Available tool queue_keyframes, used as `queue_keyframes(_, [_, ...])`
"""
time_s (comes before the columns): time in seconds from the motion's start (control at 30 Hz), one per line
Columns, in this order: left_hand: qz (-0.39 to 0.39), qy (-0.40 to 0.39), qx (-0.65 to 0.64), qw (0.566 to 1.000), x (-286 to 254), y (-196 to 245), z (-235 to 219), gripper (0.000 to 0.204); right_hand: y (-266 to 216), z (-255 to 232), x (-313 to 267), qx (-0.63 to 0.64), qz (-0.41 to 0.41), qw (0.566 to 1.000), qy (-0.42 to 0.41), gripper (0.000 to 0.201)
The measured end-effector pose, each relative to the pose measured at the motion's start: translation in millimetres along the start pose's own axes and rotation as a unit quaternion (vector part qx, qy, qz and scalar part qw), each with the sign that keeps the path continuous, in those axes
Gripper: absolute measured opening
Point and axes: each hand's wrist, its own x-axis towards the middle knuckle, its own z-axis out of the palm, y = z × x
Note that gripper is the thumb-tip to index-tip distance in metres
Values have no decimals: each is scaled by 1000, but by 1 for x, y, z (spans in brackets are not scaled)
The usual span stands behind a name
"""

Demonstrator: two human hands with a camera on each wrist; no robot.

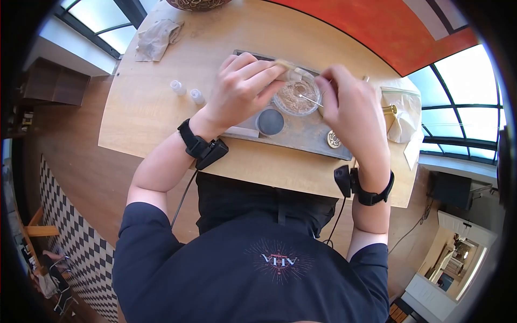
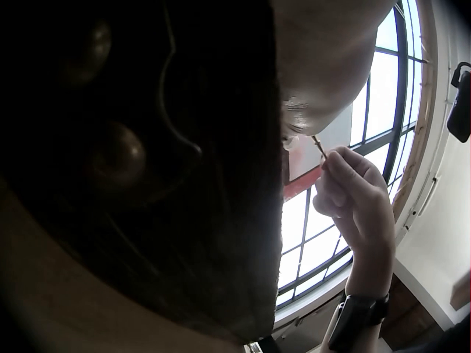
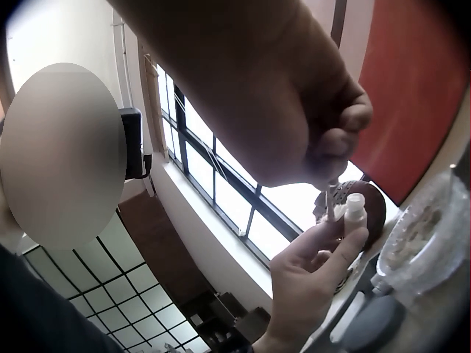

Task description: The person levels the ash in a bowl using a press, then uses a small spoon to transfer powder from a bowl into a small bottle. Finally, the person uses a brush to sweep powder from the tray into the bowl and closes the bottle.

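My left hand point(image 1: 243, 89) grips a small white plastic bottle point(image 3: 355, 212), uncapped at its neck, over the tray. Between the thumb and fingers of my right hand point(image 1: 350, 105) is a thin brass-coloured stick point(image 2: 319, 145), pinched near the bottle's mouth. Beneath both hands a clear round tub point(image 1: 298, 111) holds brownish powder point(image 1: 293, 97). Across this powder lies a thin white-tipped rod point(image 1: 311, 100), reaching toward my right fingers in the head view. Close to my left wrist, a dark grey round lid point(image 1: 270, 122) rests on the grey tray point(image 1: 307, 141).
Two small white bottles point(image 1: 186, 91) stand left on the wooden table point(image 1: 140, 116). A crumpled cloth point(image 1: 156, 40) lies at the far left. On the right are a brass openwork disc point(image 1: 334, 139), a brass vessel point(image 1: 390, 109) and a plastic bag point(image 1: 405, 121).
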Motion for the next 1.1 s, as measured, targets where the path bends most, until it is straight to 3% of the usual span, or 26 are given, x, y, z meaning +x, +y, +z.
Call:
queue_keyframes(0.13, [1, 9, 5, 1000, 2, 2, 0, 25, 3, -15, 8, 51, 6, 998, -21, 13])
queue_keyframes(0.23, [1, 11, 5, 1000, 1, 2, 1, 25, 2, -14, 11, 49, -36, 998, -2, 12])
queue_keyframes(0.33, [4, 13, 5, 1000, 1, 3, 1, 24, 8, -10, 17, 1, -15, 1000, 4, 12])
queue_keyframes(0.43, [6, 2, 0, 1000, 3, 3, -2, 24, 0, -20, 15, 130, 21, 987, -92, 12])
queue_keyframes(0.53, [-1, 9, -6, 1000, 2, 3, -1, 24, 14, -9, 14, 4, 4, 1000, 11, 12])
queue_keyframes(0.63, [-10, 12, -4, 1000, 1, 0, 0, 25, 9, -25, 6, 107, 69, 989, -68, 11])
queue_keyframes(0.73, [-21, 13, -6, 1000, 0, 0, 1, 26, 21, -22, -3, 82, 64, 991, -79, 12])
queue_keyframes(0.83, [-26, 12, -15, 999, -1, 0, 2, 27, 22, -14, -7, 89, 78, 993, -8, 11])
queue_keyframes(0.93, [-32, 11, -19, 999, -1, 0, 3, 27, 24, -11, -10, 112, 57, 992, -14, 11])
queue_keyframes(1.03, [-39, 8, -23, 999, -1, 2, 2, 27, 27, -3, -11, 109, 51, 990, 66, 10])
queue_keyframes(1.1, [-41, 5, -25, 999, -1, 1, 2, 27, 26, -5, -13, 126, 52, 991, 18, 9])
